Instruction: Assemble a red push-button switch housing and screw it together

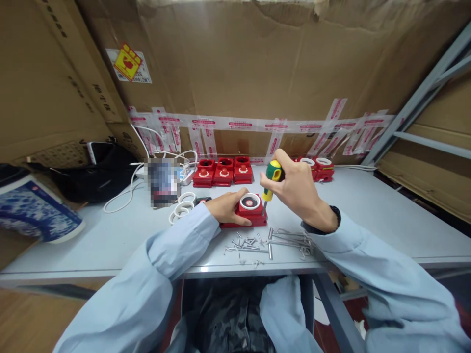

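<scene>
My right hand (298,189) is wrapped round the green and yellow handle of a screwdriver (273,174). Its shaft points down, with the tip at the right corner of a red plastic housing (261,220). A white ring (250,201) sits on top of that housing around a dark centre. My left hand (231,208) grips the housing from the left, the thumb along its front and fingers behind, hiding much of its left part. In front of the housing lie several loose screws (248,241) and thin metal T-shaped rods (290,240).
Several similar red housings (223,172) stand in a row at the back, with others topped by white rings (324,170) behind my right hand. Loose white rings (183,210), a blurred-out device (162,181), white cables (130,193), a black bag (106,171) and a blue-white cup (40,211) are leftward.
</scene>
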Available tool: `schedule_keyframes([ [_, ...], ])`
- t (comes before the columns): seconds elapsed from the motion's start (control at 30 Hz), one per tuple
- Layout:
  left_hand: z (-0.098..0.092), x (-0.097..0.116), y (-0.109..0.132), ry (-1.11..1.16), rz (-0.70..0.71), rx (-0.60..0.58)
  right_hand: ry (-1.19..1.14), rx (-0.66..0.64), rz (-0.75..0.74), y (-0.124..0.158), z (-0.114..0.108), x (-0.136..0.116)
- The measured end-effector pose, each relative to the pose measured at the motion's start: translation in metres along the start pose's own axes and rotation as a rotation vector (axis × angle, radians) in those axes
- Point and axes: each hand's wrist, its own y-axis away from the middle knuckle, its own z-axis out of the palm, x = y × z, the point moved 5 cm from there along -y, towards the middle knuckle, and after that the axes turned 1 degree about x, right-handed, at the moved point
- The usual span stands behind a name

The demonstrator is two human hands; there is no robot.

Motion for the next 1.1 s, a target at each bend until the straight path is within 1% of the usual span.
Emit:
schedule_keyframes([
  [0.17,-0.003,-0.007,-0.005,-0.018,-0.035,0.080,0.022,-0.002,0.005,-0.014,0.013,0.009],
  [0.3,-0.004,-0.009,-0.006,-0.053,-0.065,0.182,0.116,0.010,0.010,-0.025,0.023,0.015],
  [0.37,-0.005,-0.008,-0.004,-0.074,-0.087,0.206,0.151,0.009,0.012,-0.031,0.029,0.018],
  [0.43,-0.004,-0.007,-0.001,-0.096,-0.103,0.191,0.173,0.008,0.019,-0.037,0.035,0.023],
  [0.5,-0.002,-0.006,0.001,-0.106,-0.101,0.152,0.184,0.015,0.028,-0.043,0.039,0.029],
  [0.57,0.000,-0.004,0.004,-0.096,-0.063,0.111,0.162,0.016,0.030,-0.048,0.041,0.034],
  [0.63,0.000,-0.003,0.006,-0.071,-0.007,0.077,0.094,-0.006,0.012,-0.052,0.042,0.038],
  [0.8,-0.011,-0.005,0.009,-0.039,0.101,0.006,-0.125,-0.078,-0.091,-0.057,0.041,0.041],
  [0.9,-0.020,-0.010,0.008,-0.047,0.123,0.014,-0.174,-0.081,-0.102,-0.062,0.038,0.042],
  [1.0,-0.025,-0.014,0.007,-0.064,0.079,0.048,-0.192,-0.030,-0.089,-0.069,0.027,0.041],
  [1.1,-0.027,-0.013,0.006,-0.117,0.073,0.100,-0.193,0.062,-0.069,-0.066,0.007,0.038],
])
